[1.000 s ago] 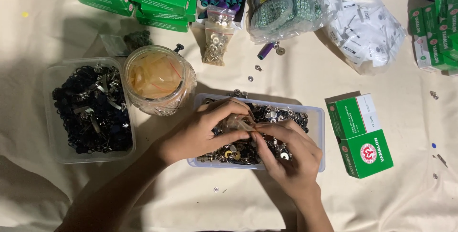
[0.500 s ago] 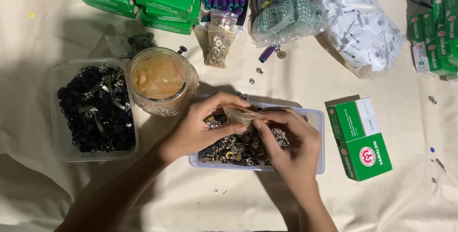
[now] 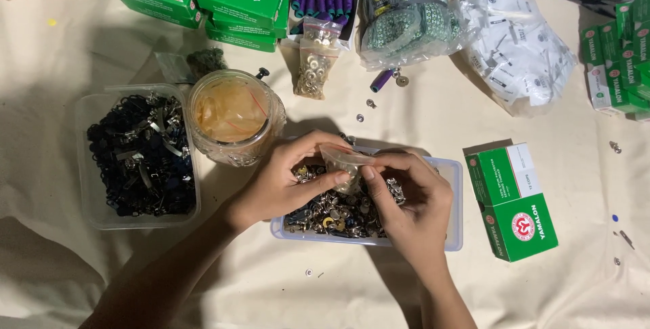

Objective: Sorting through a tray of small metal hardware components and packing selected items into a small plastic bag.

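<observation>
- From my remote seat: both hands meet over the clear rectangular tray (image 3: pixel 452 193) of mixed metal snap fasteners, pinching a small clear plastic pouch (image 3: pixel 344 164) between them
- The left hand (image 3: pixel 284 183) closes thumb and forefinger on the pouch's left edge; the right hand (image 3: pixel 413 197) pinches its right edge, fingers (image 3: pixel 369 172) curled tight; the two hands look equally near
- The pouch hangs just above the tray's middle, its long axis running roughly left to right between the fingertips; what it contains I cannot tell
- Surface: a desk (image 3: pixel 406 119) draped in cream cloth, loose fasteners scattered on it
- Around: a glass jar (image 3: pixel 233 116) just left of the tray, a tub of dark clips (image 3: pixel 139 156) beyond it, green boxes (image 3: pixel 514 200) just right, bagged goods along the far edge
</observation>
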